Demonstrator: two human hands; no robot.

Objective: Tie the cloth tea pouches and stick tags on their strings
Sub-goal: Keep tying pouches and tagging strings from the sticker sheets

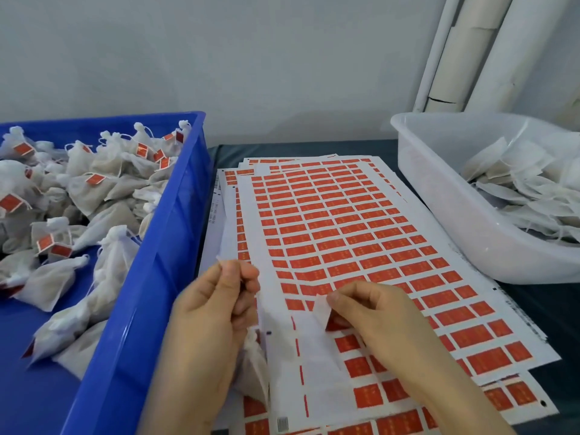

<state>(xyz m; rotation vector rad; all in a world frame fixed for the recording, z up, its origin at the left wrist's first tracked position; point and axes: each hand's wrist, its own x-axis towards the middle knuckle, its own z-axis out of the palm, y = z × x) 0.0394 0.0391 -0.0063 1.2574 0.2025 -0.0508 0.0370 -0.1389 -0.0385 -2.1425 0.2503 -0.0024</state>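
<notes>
A stack of white sheets (345, 233) covered in red sticker tags lies in the middle. My right hand (383, 321) pinches one tag (321, 310) at the sheet's near left part; the tag is curled up, showing its white back. My left hand (213, 309) is held just left of the sheets, thumb and fingers pinched on a thin white string end (224, 262). A white cloth pouch (255, 362) lies under that hand, partly hidden by it and by the sheet's edge.
A blue crate (163, 246) on the left holds several tied pouches with red tags (94, 178). A translucent white tub (439, 196) at the right holds several flat, untagged pouches (518, 180). White pipes (470, 51) stand at the back right against a grey wall.
</notes>
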